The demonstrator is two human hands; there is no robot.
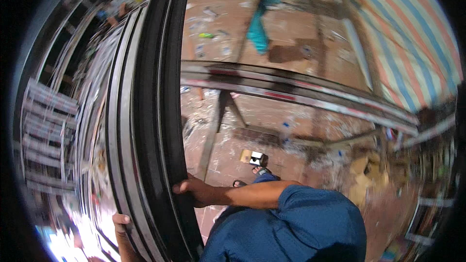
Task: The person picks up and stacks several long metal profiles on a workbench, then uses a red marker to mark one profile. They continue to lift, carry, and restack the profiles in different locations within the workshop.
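A bundle of long metal profiles [151, 116], dark with grooves and with paler grey edges on its left side, runs from the lower edge up to the far left. My right hand [195, 190] grips its right side, thumb lying on the dark face and fingers going underneath. Lower down, my left hand [121, 223] is closed round the bundle's left edge, with most of its fingers hidden. The far part of the bundle passes over the left end of a workbench rail [291, 90] bearing red and white strips.
A teal cloth [260, 17] hangs over a bar beyond the rail. Striped sheeting [407, 34] covers the far right. Below lie a small open box [254, 157], torn cardboard [369, 172] and scattered scraps on the reddish floor [286, 165]. Stacked profiles [92, 97] line the left.
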